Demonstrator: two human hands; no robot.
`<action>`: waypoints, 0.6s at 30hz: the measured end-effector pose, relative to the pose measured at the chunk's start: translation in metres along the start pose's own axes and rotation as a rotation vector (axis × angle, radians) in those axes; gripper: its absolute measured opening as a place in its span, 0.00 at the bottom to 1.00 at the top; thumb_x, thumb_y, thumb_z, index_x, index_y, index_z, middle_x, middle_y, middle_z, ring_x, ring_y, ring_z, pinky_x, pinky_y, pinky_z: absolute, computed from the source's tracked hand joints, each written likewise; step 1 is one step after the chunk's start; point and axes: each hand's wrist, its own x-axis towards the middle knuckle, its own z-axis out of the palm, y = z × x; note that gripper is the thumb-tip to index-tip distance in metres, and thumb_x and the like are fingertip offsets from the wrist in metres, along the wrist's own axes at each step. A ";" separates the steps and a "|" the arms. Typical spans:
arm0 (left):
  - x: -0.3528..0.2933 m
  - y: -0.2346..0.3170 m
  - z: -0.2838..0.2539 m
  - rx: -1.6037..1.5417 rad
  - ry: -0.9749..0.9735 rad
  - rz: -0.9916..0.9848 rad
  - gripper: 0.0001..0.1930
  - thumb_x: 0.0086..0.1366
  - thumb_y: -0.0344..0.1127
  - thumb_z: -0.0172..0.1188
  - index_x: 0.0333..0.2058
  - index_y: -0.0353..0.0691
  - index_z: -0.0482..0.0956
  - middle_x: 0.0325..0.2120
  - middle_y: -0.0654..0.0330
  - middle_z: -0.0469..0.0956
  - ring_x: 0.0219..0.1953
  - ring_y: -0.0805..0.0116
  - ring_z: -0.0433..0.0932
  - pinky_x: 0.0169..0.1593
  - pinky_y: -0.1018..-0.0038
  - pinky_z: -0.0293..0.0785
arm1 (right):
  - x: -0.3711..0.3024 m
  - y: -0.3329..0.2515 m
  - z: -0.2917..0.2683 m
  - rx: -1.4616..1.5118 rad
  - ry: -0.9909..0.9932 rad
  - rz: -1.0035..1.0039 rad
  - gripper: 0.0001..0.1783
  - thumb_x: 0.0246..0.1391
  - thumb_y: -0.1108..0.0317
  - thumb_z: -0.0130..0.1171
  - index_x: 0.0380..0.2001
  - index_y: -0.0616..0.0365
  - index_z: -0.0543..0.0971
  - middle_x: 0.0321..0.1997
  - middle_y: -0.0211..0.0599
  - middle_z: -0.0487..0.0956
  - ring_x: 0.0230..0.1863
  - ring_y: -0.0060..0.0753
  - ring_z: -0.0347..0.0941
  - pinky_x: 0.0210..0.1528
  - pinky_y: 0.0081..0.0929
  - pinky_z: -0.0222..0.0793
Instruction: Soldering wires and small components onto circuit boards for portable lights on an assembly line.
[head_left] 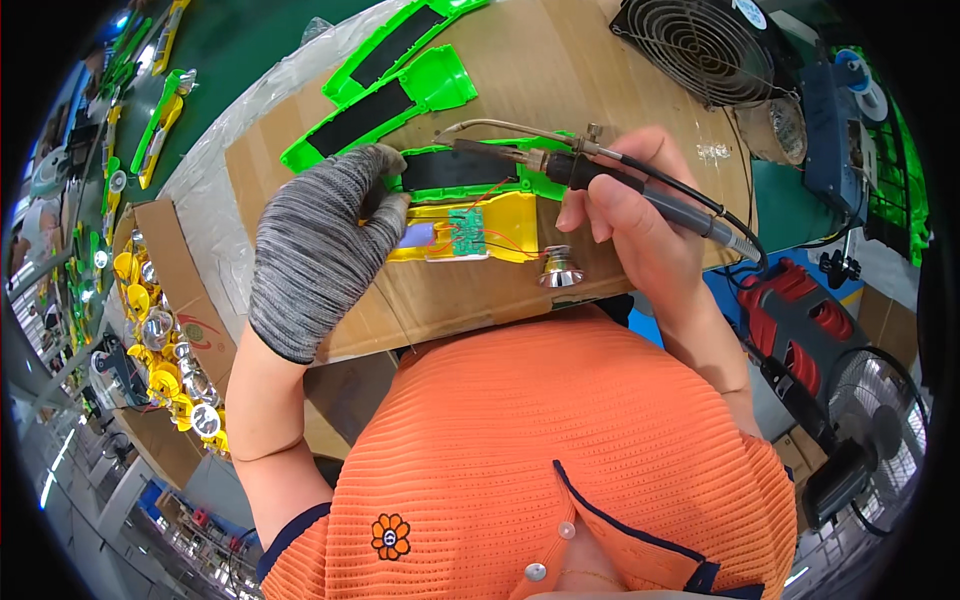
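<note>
Presently, our right hand (pixel 652 215) grips a soldering iron (pixel 577 170), its tip over the black panel (pixel 450 172) in a green shell (pixel 545 186); our gloved left hand (pixel 325 245) curls narrowly at that shell's left end, its hold unclear. Just below, the yellow shell (pixel 512 214) carries a circuit board (pixel 467 232) with red wires. We judge the wiring partly done; both shells lie open, unjoined, with more green shells (pixel 440 80) beyond.
</note>
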 end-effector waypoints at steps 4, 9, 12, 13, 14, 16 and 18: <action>0.010 0.010 -0.011 0.327 -0.016 0.044 0.07 0.58 0.33 0.66 0.35 0.38 0.83 0.29 0.53 0.82 0.33 0.59 0.82 0.40 0.67 0.77 | 0.002 -0.008 0.004 -0.102 0.010 0.038 0.12 0.57 0.74 0.63 0.40 0.61 0.70 0.30 0.35 0.81 0.28 0.16 0.76 0.29 0.15 0.70; 0.019 0.008 -0.014 0.331 -0.095 0.042 0.08 0.57 0.32 0.65 0.35 0.38 0.83 0.30 0.52 0.82 0.34 0.54 0.81 0.41 0.66 0.77 | 0.010 -0.015 0.003 -0.158 -0.042 0.111 0.10 0.57 0.72 0.64 0.36 0.61 0.72 0.28 0.32 0.80 0.28 0.15 0.76 0.28 0.15 0.70; 0.022 0.003 -0.014 0.280 -0.137 -0.002 0.08 0.57 0.32 0.64 0.35 0.38 0.83 0.30 0.53 0.82 0.34 0.54 0.81 0.41 0.65 0.77 | 0.014 -0.015 0.010 -0.167 -0.072 0.139 0.10 0.56 0.71 0.65 0.34 0.61 0.73 0.27 0.31 0.80 0.27 0.15 0.76 0.28 0.15 0.70; 0.022 0.000 -0.014 0.256 -0.138 0.003 0.08 0.57 0.32 0.64 0.35 0.37 0.84 0.30 0.53 0.82 0.33 0.54 0.81 0.41 0.65 0.77 | 0.015 -0.014 0.013 -0.170 -0.091 0.138 0.10 0.56 0.71 0.65 0.34 0.61 0.73 0.26 0.30 0.79 0.26 0.15 0.75 0.27 0.15 0.70; 0.023 -0.001 -0.014 0.255 -0.136 0.001 0.08 0.57 0.32 0.64 0.35 0.37 0.84 0.30 0.53 0.82 0.33 0.54 0.81 0.41 0.65 0.77 | 0.017 -0.015 0.014 -0.172 -0.093 0.138 0.10 0.56 0.71 0.65 0.34 0.61 0.73 0.26 0.30 0.79 0.26 0.15 0.75 0.27 0.15 0.70; 0.024 -0.002 -0.014 0.287 -0.130 0.047 0.08 0.57 0.32 0.64 0.35 0.37 0.84 0.30 0.53 0.82 0.33 0.54 0.81 0.41 0.65 0.77 | 0.023 -0.015 0.016 -0.247 -0.124 0.156 0.11 0.56 0.69 0.65 0.34 0.62 0.73 0.26 0.31 0.79 0.25 0.15 0.75 0.25 0.16 0.70; 0.025 -0.002 -0.015 0.295 -0.135 0.049 0.08 0.57 0.32 0.64 0.34 0.37 0.84 0.30 0.53 0.82 0.33 0.54 0.81 0.41 0.65 0.77 | 0.028 -0.013 0.018 -0.240 -0.147 0.193 0.11 0.56 0.69 0.65 0.33 0.62 0.73 0.26 0.31 0.79 0.25 0.15 0.75 0.25 0.16 0.70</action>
